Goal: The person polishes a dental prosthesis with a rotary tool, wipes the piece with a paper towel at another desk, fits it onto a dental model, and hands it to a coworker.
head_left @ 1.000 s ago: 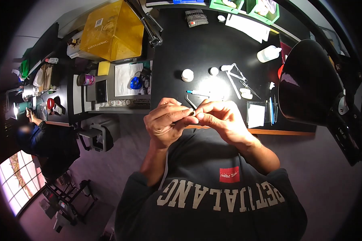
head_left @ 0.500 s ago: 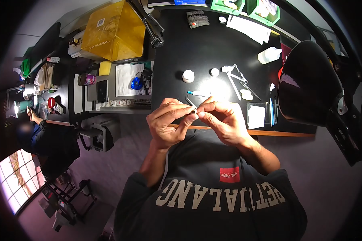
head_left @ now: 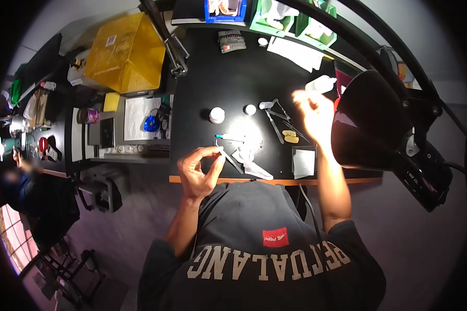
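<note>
My left hand (head_left: 200, 171) is raised over the table's front edge, thumb and forefinger pinched on a tiny pale piece (head_left: 221, 149) too small to name. Beyond it lies a thin white stick with a blue end (head_left: 229, 138). A slim tool (head_left: 232, 163) and a crumpled clear plastic piece (head_left: 255, 169) are right of these fingertips. My right hand (head_left: 315, 114) is over the table's right side, glaringly lit, fingers loosely bent and apart with nothing visible in them. Just behind it rests a white bottle (head_left: 323, 84), with no contact I can make out.
A black lamp shade (head_left: 371, 122) hangs close right of my right arm. Two small white jars (head_left: 217, 115), metal instruments (head_left: 275, 116), yellow pieces (head_left: 290, 136) and a paper pad (head_left: 303, 161) lie on the table. Farther left stand an amber box (head_left: 124, 54) and another person (head_left: 36, 202).
My hands have separated. The right one has left the small piece and moved away toward the bottle, while the left keeps its pinch. The view has shifted, and the clear plastic now shows.
</note>
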Available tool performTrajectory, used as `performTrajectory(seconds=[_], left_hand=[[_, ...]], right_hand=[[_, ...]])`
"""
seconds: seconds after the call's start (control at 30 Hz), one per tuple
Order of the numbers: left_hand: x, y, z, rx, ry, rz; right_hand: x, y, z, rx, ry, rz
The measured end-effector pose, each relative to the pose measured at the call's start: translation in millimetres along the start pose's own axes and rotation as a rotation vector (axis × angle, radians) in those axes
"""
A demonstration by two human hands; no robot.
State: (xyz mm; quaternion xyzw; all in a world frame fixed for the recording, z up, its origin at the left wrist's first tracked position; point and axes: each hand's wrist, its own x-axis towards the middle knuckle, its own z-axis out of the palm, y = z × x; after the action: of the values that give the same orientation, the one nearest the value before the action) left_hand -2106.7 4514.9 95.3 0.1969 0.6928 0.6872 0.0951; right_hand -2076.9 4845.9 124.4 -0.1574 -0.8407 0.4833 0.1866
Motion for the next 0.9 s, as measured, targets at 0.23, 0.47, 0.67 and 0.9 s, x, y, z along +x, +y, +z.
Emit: performTrajectory(seconds=[0.23, 0.47, 0.67, 0.9], left_hand=[[-5.0, -0.1, -10.3, 0.018, 0.098, 0.042], [-34.2, -13.5, -29.2, 0.007, 0.171, -0.082], [-50.5, -9.2, -32.5, 0.051, 0.229, -0.093], [-65.2, -5.8, -30.1, 0.06, 0.292, -0.113]], right_hand=[[115.8, 44.7, -54.4, -0.217, 0.281, -0.047], [153.2, 14.9, 8.5, -0.484, 0.194, -0.457], [193.4, 18.5, 45.0, -0.762, 0.173, -0.291], [223.9, 16.3, 51.1, -0.903, -0.096, -0.115]])
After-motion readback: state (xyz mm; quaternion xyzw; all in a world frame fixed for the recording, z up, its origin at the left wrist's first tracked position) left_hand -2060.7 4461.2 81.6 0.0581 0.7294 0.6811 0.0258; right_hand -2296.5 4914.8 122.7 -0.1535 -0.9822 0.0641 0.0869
